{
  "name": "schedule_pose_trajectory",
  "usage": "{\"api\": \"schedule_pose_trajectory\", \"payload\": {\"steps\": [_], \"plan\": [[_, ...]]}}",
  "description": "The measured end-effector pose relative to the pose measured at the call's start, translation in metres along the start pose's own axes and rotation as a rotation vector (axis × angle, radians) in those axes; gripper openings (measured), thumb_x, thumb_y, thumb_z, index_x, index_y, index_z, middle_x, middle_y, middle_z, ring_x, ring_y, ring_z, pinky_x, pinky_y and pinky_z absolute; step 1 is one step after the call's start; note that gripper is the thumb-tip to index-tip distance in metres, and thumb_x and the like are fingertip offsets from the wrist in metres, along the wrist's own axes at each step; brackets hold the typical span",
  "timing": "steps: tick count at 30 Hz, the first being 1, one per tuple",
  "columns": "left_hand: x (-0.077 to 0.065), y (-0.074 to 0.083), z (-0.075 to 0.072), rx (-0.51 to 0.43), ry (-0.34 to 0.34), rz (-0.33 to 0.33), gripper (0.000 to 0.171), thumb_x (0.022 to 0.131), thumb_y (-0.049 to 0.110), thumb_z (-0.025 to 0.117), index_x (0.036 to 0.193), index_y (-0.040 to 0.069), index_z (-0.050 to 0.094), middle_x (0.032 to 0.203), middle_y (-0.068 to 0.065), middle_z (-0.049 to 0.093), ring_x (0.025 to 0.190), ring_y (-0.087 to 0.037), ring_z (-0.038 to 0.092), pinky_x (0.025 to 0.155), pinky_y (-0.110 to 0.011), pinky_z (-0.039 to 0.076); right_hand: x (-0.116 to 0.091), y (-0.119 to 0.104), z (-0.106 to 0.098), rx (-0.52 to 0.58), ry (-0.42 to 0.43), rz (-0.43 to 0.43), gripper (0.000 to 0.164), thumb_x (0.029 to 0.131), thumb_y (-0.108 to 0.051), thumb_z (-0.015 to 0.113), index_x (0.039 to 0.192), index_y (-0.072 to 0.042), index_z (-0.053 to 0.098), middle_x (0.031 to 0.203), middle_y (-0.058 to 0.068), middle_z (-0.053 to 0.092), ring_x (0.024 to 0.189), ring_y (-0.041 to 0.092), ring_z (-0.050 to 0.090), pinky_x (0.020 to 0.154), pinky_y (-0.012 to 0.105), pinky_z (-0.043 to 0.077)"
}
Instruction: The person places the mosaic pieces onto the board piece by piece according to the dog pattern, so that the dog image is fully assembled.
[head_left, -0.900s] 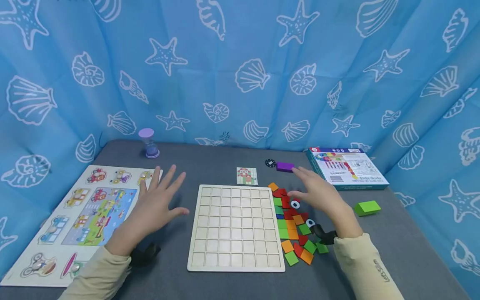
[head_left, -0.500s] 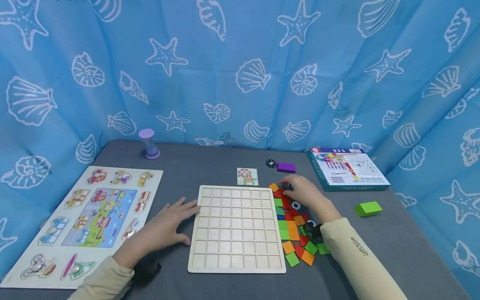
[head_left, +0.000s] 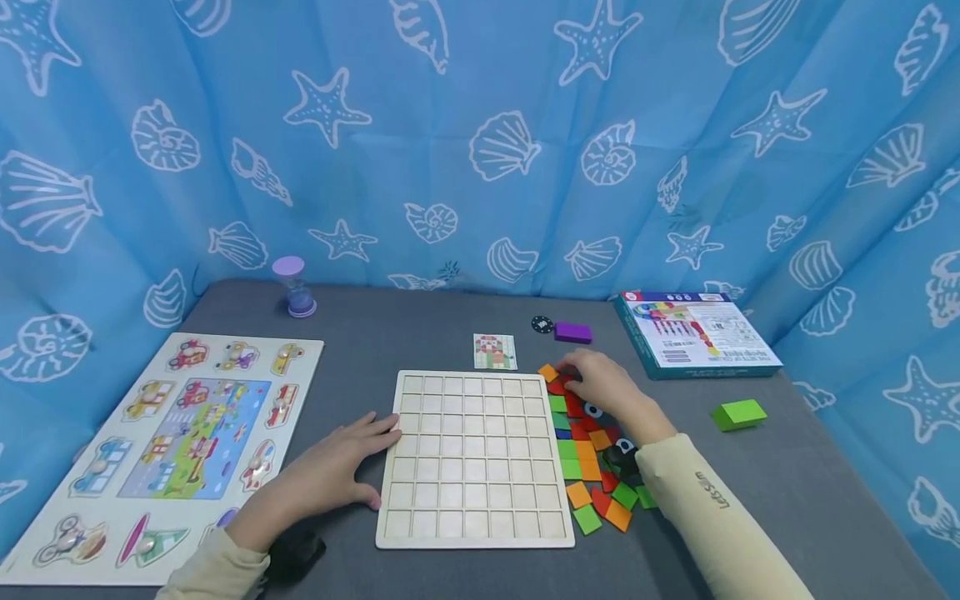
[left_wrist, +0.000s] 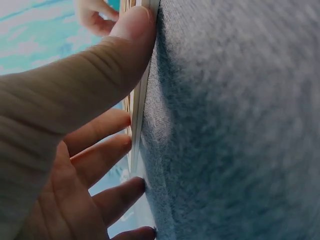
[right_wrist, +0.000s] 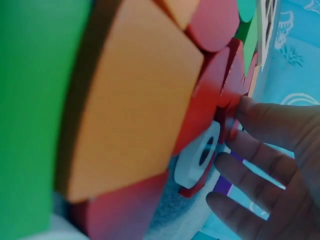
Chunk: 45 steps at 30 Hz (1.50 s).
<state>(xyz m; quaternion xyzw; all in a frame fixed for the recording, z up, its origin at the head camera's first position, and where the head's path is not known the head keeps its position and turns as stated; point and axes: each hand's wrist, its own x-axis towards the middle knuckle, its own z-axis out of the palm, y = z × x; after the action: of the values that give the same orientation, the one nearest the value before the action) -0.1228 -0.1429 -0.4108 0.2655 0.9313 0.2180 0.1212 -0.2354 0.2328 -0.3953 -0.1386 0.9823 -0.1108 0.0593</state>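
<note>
A pale wooden grid board [head_left: 463,450] lies flat on the grey table. Along its left edge rests my left hand [head_left: 326,479], fingers extended; the left wrist view has the thumb [left_wrist: 132,30] against the side of the board. At the board's right spreads a pile of flat coloured tiles [head_left: 587,467], red, orange, green and blue. Over the pile's far end is my right hand [head_left: 607,387], thumb and index finger pinching a red tile [right_wrist: 231,117] in the right wrist view. Just beside those fingers lies a white ring-shaped eye piece [right_wrist: 186,167] with a dark centre.
A picture card [head_left: 494,352], a black chip [head_left: 542,325] and a purple block [head_left: 573,332] lie behind the board. At left are a vehicle peg puzzle [head_left: 112,512] and a purple hourglass [head_left: 298,298]. A box [head_left: 701,337] and green block [head_left: 738,414] sit right.
Both hands were raised with fingers spread. My left hand has come down to the board's left edge, and my right hand has lowered onto the red tiles, its fingers drawing together.
</note>
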Motion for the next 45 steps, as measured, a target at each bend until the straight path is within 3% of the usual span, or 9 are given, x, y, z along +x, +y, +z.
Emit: {"api": "schedule_pose_trajectory", "payload": {"steps": [7,12,16,25,28,34,40,45], "plan": [[-0.002,-0.002,0.000,-0.006,0.023,-0.001,0.085,0.061,0.040,0.075,0.134,0.014,0.042,0.144,-0.001,0.029,0.133,-0.032,0.019,0.096,-0.060,0.023,0.001,0.004,-0.003,-0.029,-0.010,0.124,0.029,0.083,-0.027,0.062,0.107,-0.012,0.061,0.093,0.008,0.063,0.076,0.020,0.054,0.070,0.040,0.048],[-0.001,-0.004,0.002,-0.003,0.037,0.019,0.086,0.060,0.042,0.075,0.134,0.014,0.042,0.144,-0.001,0.030,0.133,-0.032,0.019,0.096,-0.061,0.024,-0.005,0.014,-0.016,0.075,-0.097,0.061,0.028,0.083,-0.012,0.059,0.111,-0.008,0.060,0.077,0.006,0.057,0.066,0.018,0.050,0.061,0.030,0.044],[0.000,-0.003,0.003,-0.003,0.028,-0.005,0.085,0.060,0.041,0.075,0.134,0.015,0.042,0.144,0.001,0.029,0.133,-0.030,0.019,0.097,-0.060,0.023,-0.007,0.019,-0.019,0.082,-0.149,0.025,0.028,0.081,-0.008,0.061,0.110,-0.007,0.061,0.073,0.003,0.053,0.067,0.017,0.047,0.060,0.027,0.042],[-0.002,0.002,0.002,0.010,0.027,-0.004,0.084,0.061,0.038,0.075,0.134,0.013,0.041,0.144,-0.002,0.029,0.132,-0.032,0.020,0.096,-0.061,0.023,-0.004,0.015,-0.018,-0.033,-0.065,0.046,0.022,0.079,-0.019,0.066,0.099,-0.011,0.064,0.081,0.003,0.058,0.072,0.018,0.050,0.066,0.033,0.046],[-0.003,0.004,0.002,0.009,0.020,-0.019,0.084,0.062,0.038,0.074,0.134,0.013,0.041,0.144,-0.002,0.029,0.133,-0.032,0.020,0.095,-0.062,0.023,-0.001,0.002,-0.021,-0.015,-0.010,0.031,0.021,0.079,-0.019,0.066,0.098,-0.010,0.064,0.084,0.004,0.059,0.074,0.018,0.050,0.067,0.035,0.046],[-0.005,0.006,0.003,0.008,0.003,-0.027,0.084,0.064,0.039,0.073,0.136,0.014,0.038,0.145,-0.001,0.027,0.134,-0.030,0.018,0.096,-0.062,0.022,0.007,-0.051,-0.022,-0.006,0.061,-0.137,0.020,0.078,-0.019,0.067,0.096,-0.011,0.064,0.085,0.002,0.060,0.075,0.015,0.052,0.065,0.031,0.046],[-0.008,0.005,0.003,-0.005,-0.020,-0.018,0.084,0.067,0.041,0.071,0.138,0.015,0.035,0.146,-0.002,0.023,0.134,-0.030,0.015,0.097,-0.062,0.018,0.022,-0.119,-0.009,-0.061,0.033,-0.275,0.018,0.077,-0.021,0.068,0.094,-0.015,0.065,0.087,-0.002,0.062,0.080,0.012,0.056,0.067,0.030,0.047],[-0.008,0.004,0.002,-0.004,-0.018,-0.001,0.090,0.063,0.049,0.070,0.138,0.015,0.034,0.147,-0.002,0.022,0.134,-0.030,0.015,0.097,-0.063,0.018,0.035,-0.152,0.007,-0.122,-0.020,-0.296,0.016,0.079,-0.025,0.067,0.092,-0.016,0.065,0.086,-0.003,0.062,0.075,0.011,0.056,0.063,0.028,0.047]]}}
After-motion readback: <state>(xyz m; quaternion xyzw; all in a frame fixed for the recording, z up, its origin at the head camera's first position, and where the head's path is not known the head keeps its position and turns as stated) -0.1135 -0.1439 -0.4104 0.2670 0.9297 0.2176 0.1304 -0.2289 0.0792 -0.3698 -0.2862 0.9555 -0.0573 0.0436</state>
